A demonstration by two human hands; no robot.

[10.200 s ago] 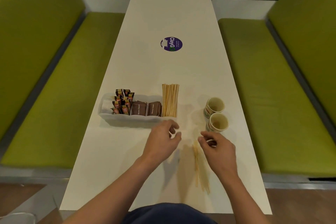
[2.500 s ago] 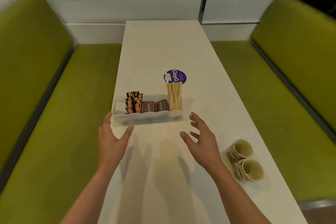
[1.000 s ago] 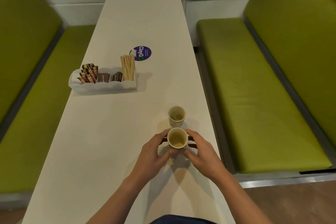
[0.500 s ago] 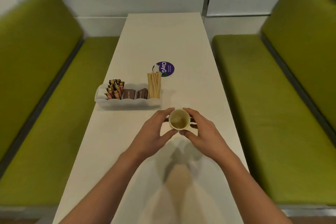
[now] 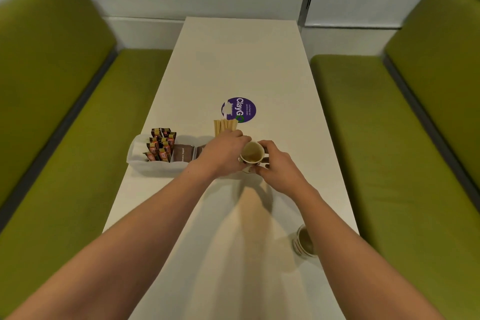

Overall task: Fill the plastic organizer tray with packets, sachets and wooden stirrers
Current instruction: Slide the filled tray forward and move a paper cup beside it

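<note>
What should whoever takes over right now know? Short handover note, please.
Left hand: grips the paper cup from its left side.
Right hand: pinches the same cup from the right.
Things: the organizer tray on the table holds sachets at its left end, brown packets in the middle and wooden stirrers upright at the right end. The held cup is just right of the tray. A second cup stands near the table's right edge.
Done: all three kinds are in the tray.
Left: probably placing this cup, then the second one.
</note>
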